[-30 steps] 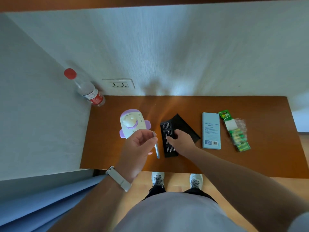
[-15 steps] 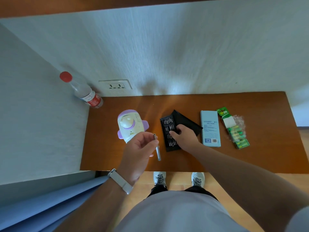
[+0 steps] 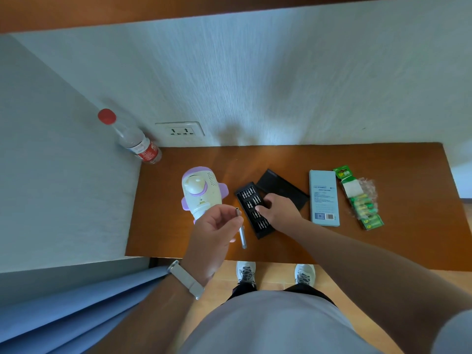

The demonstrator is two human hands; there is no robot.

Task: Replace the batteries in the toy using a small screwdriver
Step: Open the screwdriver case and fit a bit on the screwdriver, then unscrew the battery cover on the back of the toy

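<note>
The wooden table (image 3: 383,241) carried all parts. The toy (image 3: 200,192) lay at its left, face up, just left of the open bit tray (image 3: 251,208). The battery pack (image 3: 360,200) lay well apart at the right and was untouched.

The left hand (image 3: 214,233) was raised above the table's near edge, with thumb and fingers closed round the bare screwdriver handle (image 3: 240,231). The handle's socket end pointed up and no bit was fitted. The right hand (image 3: 279,210) rested on the tray with its fingertips over the middle rows. The view was too small to tell whether they pinched a bit or only touched the rows.

Hazard: a small bit lifted between fingertips could slip and roll off the table, because the tray lay close to the near edge. A bit of the wrong size would likely strip the screw head.

Compared with one second before, the right hand had shifted along the tray towards its far end. The left hand kept the same hold on the handle.
</note>
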